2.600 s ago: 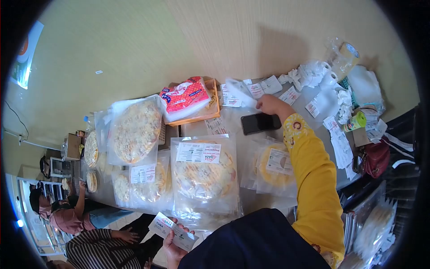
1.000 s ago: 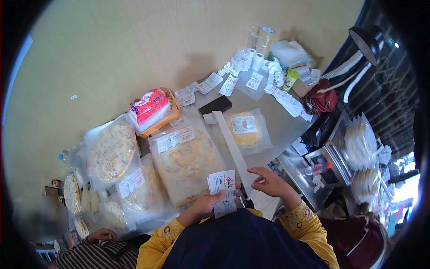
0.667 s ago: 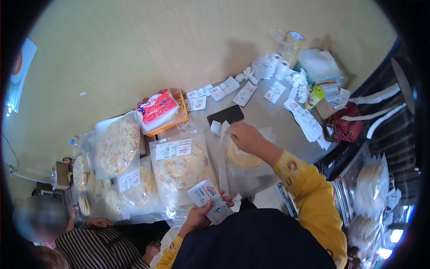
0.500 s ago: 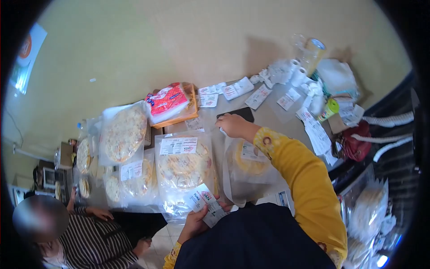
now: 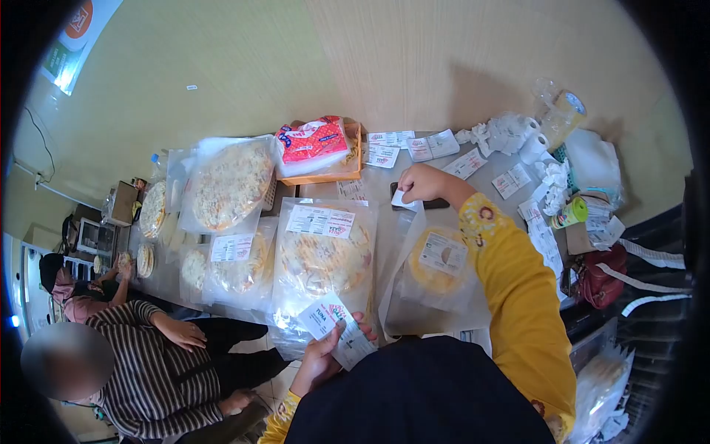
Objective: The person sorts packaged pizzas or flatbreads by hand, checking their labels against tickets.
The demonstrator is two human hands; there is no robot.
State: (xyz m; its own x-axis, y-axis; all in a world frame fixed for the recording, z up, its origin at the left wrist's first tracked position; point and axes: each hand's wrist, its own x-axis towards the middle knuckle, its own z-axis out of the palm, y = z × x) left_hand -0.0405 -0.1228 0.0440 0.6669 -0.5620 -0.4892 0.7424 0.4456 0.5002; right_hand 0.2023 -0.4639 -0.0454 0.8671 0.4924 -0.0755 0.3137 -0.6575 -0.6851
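My left hand (image 5: pixel 325 357), low in the view, is closed on a printed label (image 5: pixel 336 325) that reads TUNA. Just above it a bagged pizza (image 5: pixel 325 259) with a label on top lies on the table. My right hand (image 5: pixel 423 185) is pinched on a small piece of white paper (image 5: pixel 403 200), over the left end of a dark phone (image 5: pixel 436 203). Below that hand, a smaller bagged pizza (image 5: pixel 436 263) carries a label with a round mark.
More bagged pizzas (image 5: pixel 225 189) lie at the left. An orange box (image 5: pixel 355 159) holds a red and white pack. Label stacks (image 5: pixel 433 146), crumpled paper (image 5: pixel 510 133) and a tape roll (image 5: pixel 566 115) line the back. Two people, one in a striped top (image 5: pixel 155 362), are at the left.
The camera view has shifted, so the table's contents appear further right. My right hand still pinches the white paper, now more visible. A second person has come into view at the left.
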